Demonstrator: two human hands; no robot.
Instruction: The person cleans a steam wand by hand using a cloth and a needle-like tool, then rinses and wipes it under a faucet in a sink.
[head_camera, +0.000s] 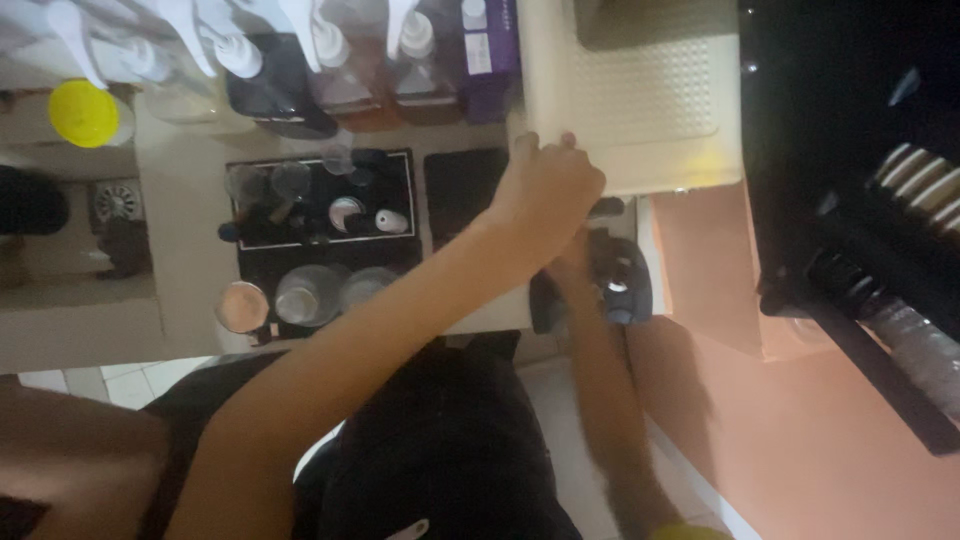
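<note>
The left hand (548, 185), at centre frame, is curled with its fingers bent over the lower left corner of a cream-coloured machine (640, 100), gripping its edge. Just below it the right hand (572, 268) reaches in from the bottom right; it is blurred and partly hidden beneath the left hand, so how far it is open cannot be told. It is against a dark blue-grey handled tool (618, 280) lying just right of it, under the machine's lower edge. Left of the hands a black mat (262, 258) carries glasses, with pump bottles (330, 60) along the upper frame
</note>
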